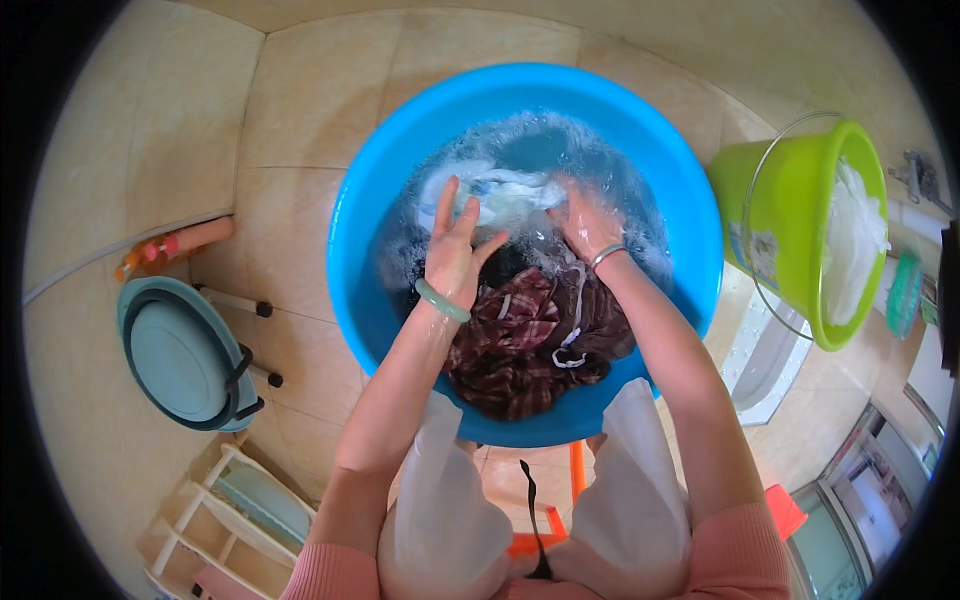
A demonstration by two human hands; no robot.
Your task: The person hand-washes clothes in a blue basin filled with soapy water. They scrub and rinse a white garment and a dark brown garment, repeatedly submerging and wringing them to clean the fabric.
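The left hand (456, 258) is held spread, released, in the round blue plastic basin (362, 215); wet white cloth (508, 194) is touched by the right hand (590, 222), its grip unclear.

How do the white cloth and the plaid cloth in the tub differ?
Colour: the white cloth is pale with faint bluish patches; the plaid cloth is dark reddish-brown with lighter lines.
Place: the white cloth lies toward the far side, the plaid cloth nearer the person.
Shared: both lie crumpled in the blue tub.
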